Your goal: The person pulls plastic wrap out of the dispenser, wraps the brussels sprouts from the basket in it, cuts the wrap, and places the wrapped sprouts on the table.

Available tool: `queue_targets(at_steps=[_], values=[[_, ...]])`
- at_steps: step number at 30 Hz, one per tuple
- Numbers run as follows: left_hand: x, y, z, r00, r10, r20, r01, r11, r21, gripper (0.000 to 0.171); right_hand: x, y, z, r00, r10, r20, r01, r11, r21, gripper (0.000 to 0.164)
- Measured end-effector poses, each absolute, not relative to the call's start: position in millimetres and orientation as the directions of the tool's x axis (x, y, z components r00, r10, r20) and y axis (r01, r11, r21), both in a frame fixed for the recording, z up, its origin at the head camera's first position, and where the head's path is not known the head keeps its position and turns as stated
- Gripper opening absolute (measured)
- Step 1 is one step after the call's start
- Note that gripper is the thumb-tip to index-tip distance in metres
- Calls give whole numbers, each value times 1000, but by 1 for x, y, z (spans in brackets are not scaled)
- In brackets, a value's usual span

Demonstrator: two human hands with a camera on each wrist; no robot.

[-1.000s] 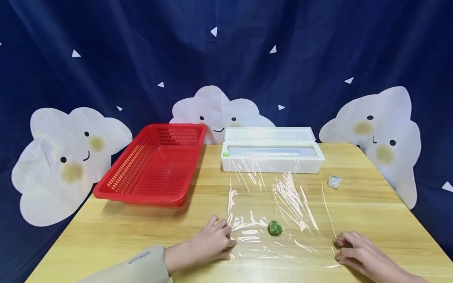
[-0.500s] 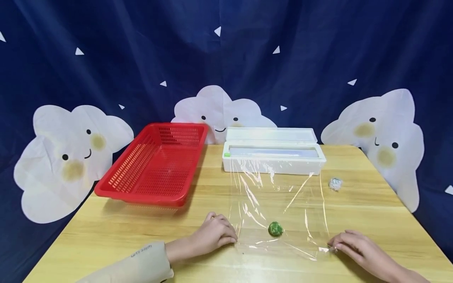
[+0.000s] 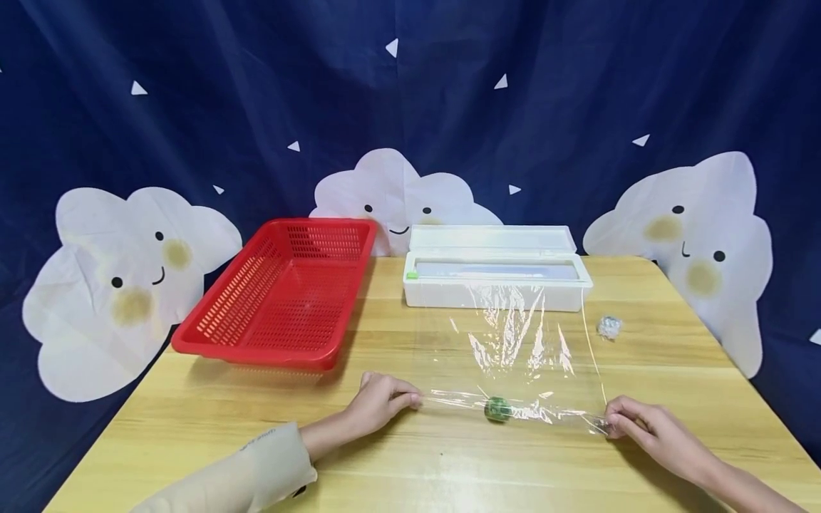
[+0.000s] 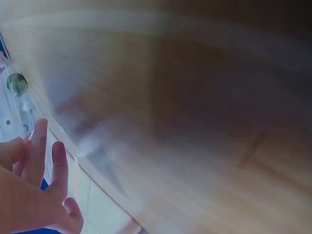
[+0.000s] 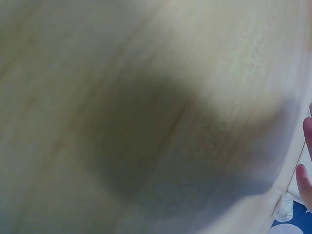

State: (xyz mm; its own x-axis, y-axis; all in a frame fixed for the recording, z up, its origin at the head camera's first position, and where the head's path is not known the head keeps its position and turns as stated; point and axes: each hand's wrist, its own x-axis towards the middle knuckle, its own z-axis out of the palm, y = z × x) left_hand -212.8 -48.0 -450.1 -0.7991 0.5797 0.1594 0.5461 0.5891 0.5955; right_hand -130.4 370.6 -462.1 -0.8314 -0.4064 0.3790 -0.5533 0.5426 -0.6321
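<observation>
A sheet of cling film (image 3: 513,349) runs from a white dispenser box (image 3: 497,294) towards me. My left hand (image 3: 375,407) pinches its near left corner between thumb and fingers; my right hand (image 3: 654,431) pinches the near right corner. Between the hands is a small round green object (image 3: 497,410), streaked paler in the left wrist view (image 4: 16,84); its kind is unclear. The film's gathered near edge passes in front of it. In the left wrist view the other fingers (image 4: 59,165) spread away from the pinch. The right wrist view shows only some fingertips (image 5: 303,178) at its edge.
The box's lid (image 3: 490,239) stands raised, with a green slider (image 3: 412,275) at the left end. A red perforated basket (image 3: 343,324) stands at the back left. Right of the box lies a crumpled clear ball (image 3: 609,327). A dark blue curtain hangs behind the wooden table (image 3: 385,477).
Both hands have lifted and moved the film's near edge away from me, up to the green object. The film's edge was flat on the table nearer me before. Box and basket are unmoved.
</observation>
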Motion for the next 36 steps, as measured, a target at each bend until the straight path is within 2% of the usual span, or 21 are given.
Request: queue_targets(at_steps=[7, 11, 17, 25, 30, 33, 36], values=[[-217, -46, -450, -804, 588, 83, 456, 522, 721, 16, -134, 365, -456, -891, -340, 300, -453, 624, -637, 21], [-217, -42, -449, -816, 574, 72, 446, 544, 711, 15, -137, 361, -455, -919, -305, 248, -392, 649, -652, 17], [-218, -38, -451, -795, 586, 156, 565, 623, 541, 12, -141, 357, -456, -942, -262, 209, -335, 721, -606, 15], [-220, -37, -453, -771, 612, 174, 626, 678, 385, 20, -144, 349, -456, -970, -185, 159, -242, 811, -533, 20], [-221, -33, -453, -740, 653, 164, 672, 704, 230, 22, -143, 343, -458, -960, -176, 218, -240, 917, -319, 18], [-220, -29, -450, -755, 644, 125, 656, 738, 157, 22, -143, 339, -458, -940, -202, 276, -254, 953, -166, 18], [-219, -25, -447, -774, 626, 91, 633, 770, 78, 24, -142, 337, -459, -939, -203, 277, -239, 965, -105, 20]])
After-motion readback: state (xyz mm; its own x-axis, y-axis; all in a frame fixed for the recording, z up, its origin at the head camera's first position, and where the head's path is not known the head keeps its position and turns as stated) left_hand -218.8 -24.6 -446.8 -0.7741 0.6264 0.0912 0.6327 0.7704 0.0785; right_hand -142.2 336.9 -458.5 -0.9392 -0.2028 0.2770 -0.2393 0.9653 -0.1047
